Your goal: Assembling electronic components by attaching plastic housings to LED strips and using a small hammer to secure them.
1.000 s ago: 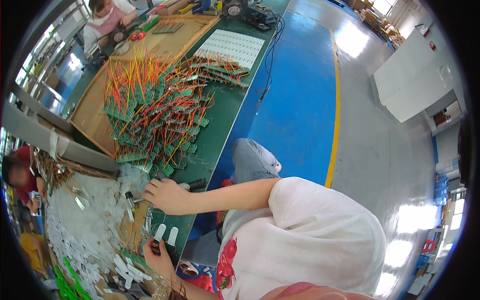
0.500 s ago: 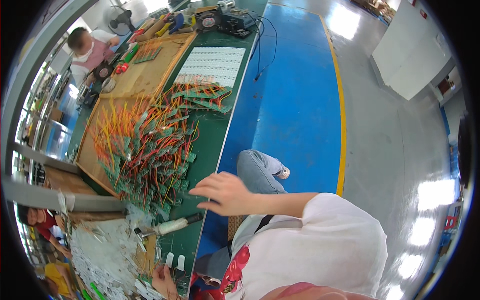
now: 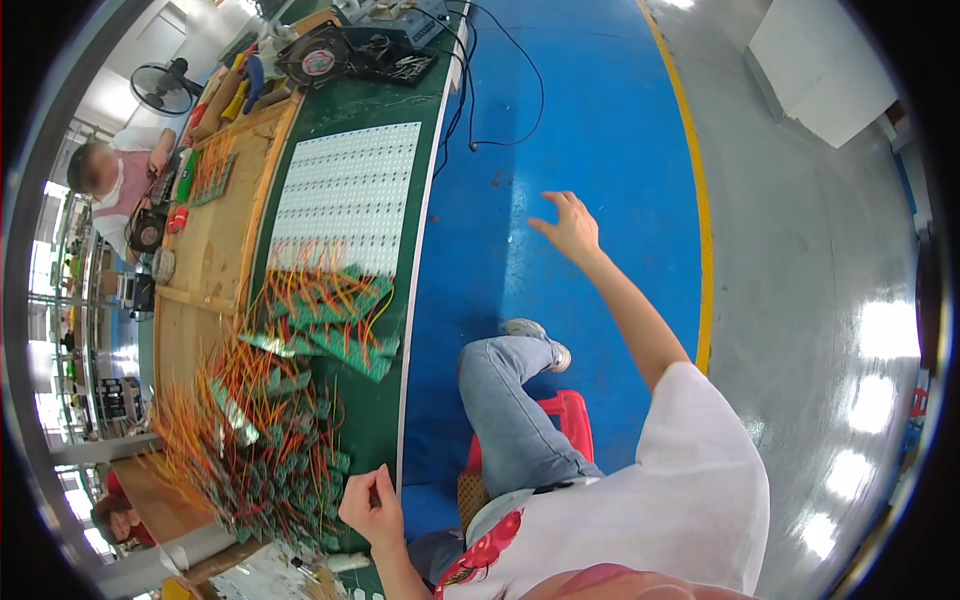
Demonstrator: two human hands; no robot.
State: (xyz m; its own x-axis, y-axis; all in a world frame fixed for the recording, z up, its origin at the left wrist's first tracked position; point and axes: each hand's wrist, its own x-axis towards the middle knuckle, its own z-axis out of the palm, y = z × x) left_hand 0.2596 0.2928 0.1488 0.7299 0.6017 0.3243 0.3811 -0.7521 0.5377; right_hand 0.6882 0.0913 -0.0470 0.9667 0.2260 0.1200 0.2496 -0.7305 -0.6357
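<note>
My left hand (image 3: 372, 508) is over the green table's front edge, beside the heap of small green circuit boards with red, orange and yellow wires (image 3: 290, 450). Its thumb and fingers curl together in a pinch; whatever they hold, if anything, is too small to make out. My right hand (image 3: 570, 232) is held out over the blue floor, away from the table, fingers apart and holding nothing. Several wired boards (image 3: 345, 325) lie in a separate bunch farther up the table, against a white panel of boards with rows of dark dots (image 3: 350, 185).
A wooden tray (image 3: 205, 260) runs along the table's left side. At the far end stand a small black fan (image 3: 318, 62) and a grey device with black cables (image 3: 395, 20). A red stool (image 3: 570, 425) is by my leg. Across the table sits a person (image 3: 115, 190).
The view has shifted toward the table's far end. My right hand has swung from the table edge out over the floor. My left hand has come up from the white plastic pieces toward the wired boards.
</note>
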